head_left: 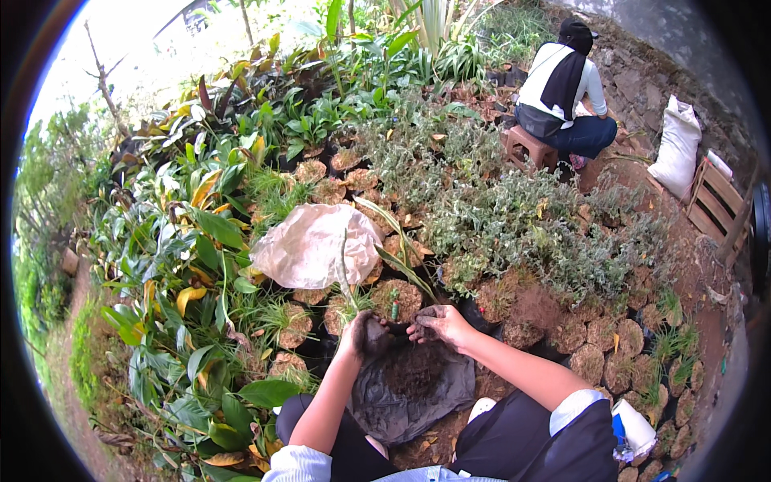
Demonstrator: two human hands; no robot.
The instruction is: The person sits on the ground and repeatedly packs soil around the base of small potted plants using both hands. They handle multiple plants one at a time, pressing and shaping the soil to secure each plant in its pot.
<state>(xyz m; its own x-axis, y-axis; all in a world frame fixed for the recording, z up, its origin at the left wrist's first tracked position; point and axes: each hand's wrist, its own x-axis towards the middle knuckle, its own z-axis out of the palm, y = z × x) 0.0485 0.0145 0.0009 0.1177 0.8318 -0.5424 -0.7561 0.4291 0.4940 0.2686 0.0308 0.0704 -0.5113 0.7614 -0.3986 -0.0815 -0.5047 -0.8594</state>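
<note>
Over a dark plastic sheet (369, 402) with a heap of dark soil (414, 376), my two soil-stained hands are held close together. My left hand (366, 334) is closed with its fingers curled inward; what it holds is hidden. Just above it rises a pale green plant stem (344, 269); whether it is in the hand I cannot tell. My right hand (440, 324) has its fingertips pinched together, and dark stuff clings to them. Something black shows between the hands, too small to name. Behind them stands a round, brown-topped plant bag (396, 299).
A crumpled white plastic sack (317, 245) lies across bagged plants ahead. Leafy plants (217, 233) crowd the left, grey-green ones (522, 217) the right. Far right, a person (562, 88) sits on a brown stool (528, 149), near a white sack (676, 146) and wooden crate (715, 201).
</note>
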